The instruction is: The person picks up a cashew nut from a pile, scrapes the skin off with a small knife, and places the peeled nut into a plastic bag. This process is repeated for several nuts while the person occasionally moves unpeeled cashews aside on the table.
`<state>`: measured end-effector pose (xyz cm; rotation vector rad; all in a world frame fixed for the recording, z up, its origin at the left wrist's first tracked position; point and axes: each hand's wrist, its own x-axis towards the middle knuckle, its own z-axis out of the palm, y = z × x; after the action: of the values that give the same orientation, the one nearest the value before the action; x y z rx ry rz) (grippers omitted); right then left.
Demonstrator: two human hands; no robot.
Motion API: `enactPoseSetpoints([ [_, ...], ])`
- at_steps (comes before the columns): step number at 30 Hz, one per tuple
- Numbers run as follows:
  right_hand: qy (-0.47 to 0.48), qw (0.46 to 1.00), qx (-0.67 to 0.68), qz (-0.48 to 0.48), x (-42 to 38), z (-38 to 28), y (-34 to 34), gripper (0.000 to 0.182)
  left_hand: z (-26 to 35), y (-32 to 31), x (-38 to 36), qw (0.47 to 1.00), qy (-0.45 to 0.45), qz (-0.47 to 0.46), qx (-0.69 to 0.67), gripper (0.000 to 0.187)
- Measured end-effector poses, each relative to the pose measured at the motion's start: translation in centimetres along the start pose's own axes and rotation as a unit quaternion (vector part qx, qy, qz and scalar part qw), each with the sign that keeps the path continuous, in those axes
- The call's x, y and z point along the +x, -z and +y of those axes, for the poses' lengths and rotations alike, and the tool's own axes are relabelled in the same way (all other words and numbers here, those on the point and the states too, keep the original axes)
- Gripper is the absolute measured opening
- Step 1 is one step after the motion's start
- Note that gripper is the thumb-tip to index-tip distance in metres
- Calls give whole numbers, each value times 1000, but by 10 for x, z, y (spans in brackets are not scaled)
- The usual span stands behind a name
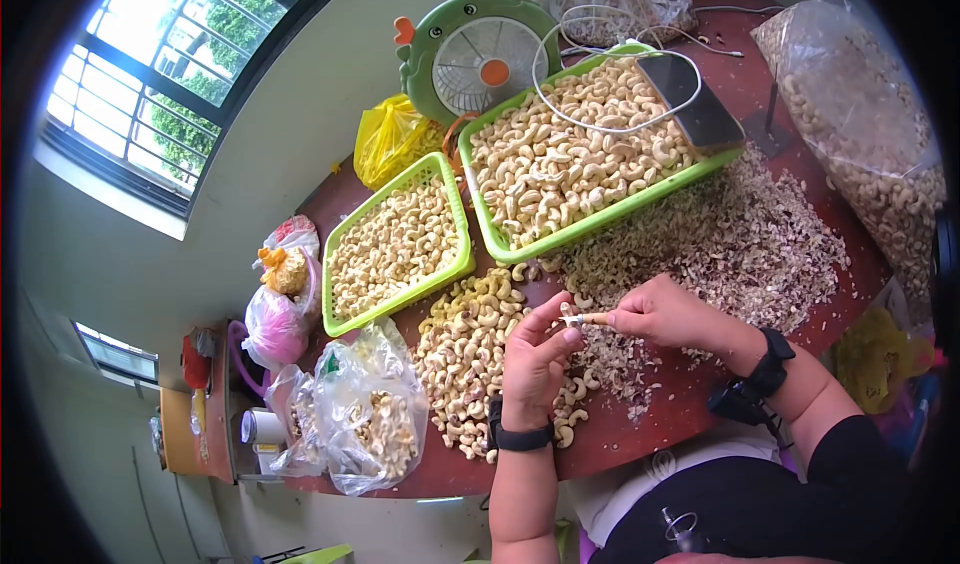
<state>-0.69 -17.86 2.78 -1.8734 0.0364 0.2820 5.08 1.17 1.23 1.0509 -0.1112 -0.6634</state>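
My right hand (655, 312) is closed around the light handle of a small knife (597, 318), its short blade pointing toward my left hand (538, 349). Between the thumb and fingers of that left hand a cashew nut (568, 310) is pinched, touching or nearly touching the blade tip. Below and left of the hands spreads a loose pile of cashew nuts (465, 349) on the red table (600, 464). Under and beyond my right hand lies a wide heap of flaky skin peelings (720, 244).
A large green basket (590, 226) of cashews stands behind, with a phone (690, 104) and white cable on it. Beside it sits a smaller green basket (400, 304). A frog-shaped fan (480, 59), clear bags (370, 414) and a big nut sack (860, 114) surround them.
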Motion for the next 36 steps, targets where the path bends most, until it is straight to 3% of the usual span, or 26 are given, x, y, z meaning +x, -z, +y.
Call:
enactPoseSetpoints([
  [4, 39, 999, -21, -3, 1, 2, 0, 33, 0, 0, -1, 999, -21, -30, -18, 45],
  [11, 9, 1000, 8, -11, 1, 1, 0, 33, 1, 0, -2, 998, -31, -45, -30, 44],
  [17, 0, 1000, -26, 3, 0, -2, 3, 33, 3, 6, -2, 999, 1, -35, 15, 37],
  [19, 14, 999, -37, 5, 0, -3, 4, 34, 4, 6, -1, 998, 46, -23, -24, 37],
  [23, 12, 1000, -20, 10, 1, -1, 3, 34, 4, 2, -2, 998, 47, -11, -28, 38],
  [25, -3, 1000, -23, 1, 0, -2, 4, 34, 3, 0, -2, 1000, -11, -22, 8, 38],
  [36, -7, 999, -31, -7, -1, -6, 4, 33, 0, 1, 1, 998, -59, -35, -2, 42],
])
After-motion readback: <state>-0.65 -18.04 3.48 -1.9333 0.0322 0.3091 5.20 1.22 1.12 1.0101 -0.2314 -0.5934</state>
